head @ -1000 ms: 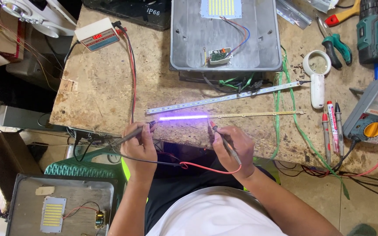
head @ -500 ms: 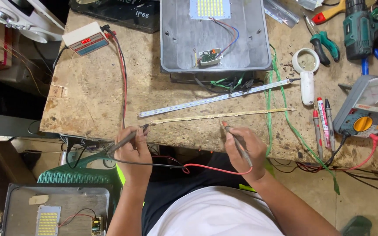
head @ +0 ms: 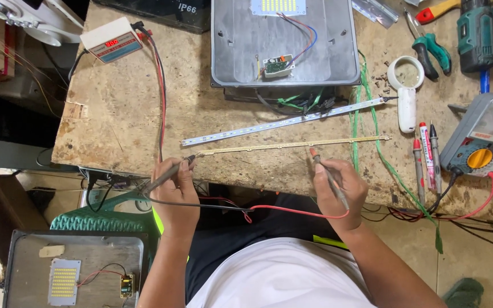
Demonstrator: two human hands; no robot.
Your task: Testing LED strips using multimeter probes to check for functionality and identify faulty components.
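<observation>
My left hand (head: pixel 173 191) grips a black test probe (head: pixel 169 173) whose tip touches the left end of a thin yellowish LED strip (head: pixel 292 144) on the workbench (head: pixel 121 120). My right hand (head: pixel 338 188) grips a red-tipped probe (head: pixel 323 168) whose tip rests near the strip's middle. A black lead and a red lead (head: pixel 292 212) trail from the probes across my lap. A second, silver LED strip (head: pixel 283 121) lies just behind the first. Neither strip is lit.
A small white tester box (head: pixel 112 40) with leads sits at the back left. A grey lamp housing (head: pixel 285 43) stands at the back centre. A magnifier (head: pixel 406 85), pliers (head: pixel 429 48), a drill (head: pixel 477 34) and a multimeter (head: pixel 483 142) lie right. Another lamp housing (head: pixel 75 271) is on the floor.
A second ago the nearer strip glowed violet under both probes; now it is dark. My right hand moved right along the strip, my left probe stayed at its left end.
</observation>
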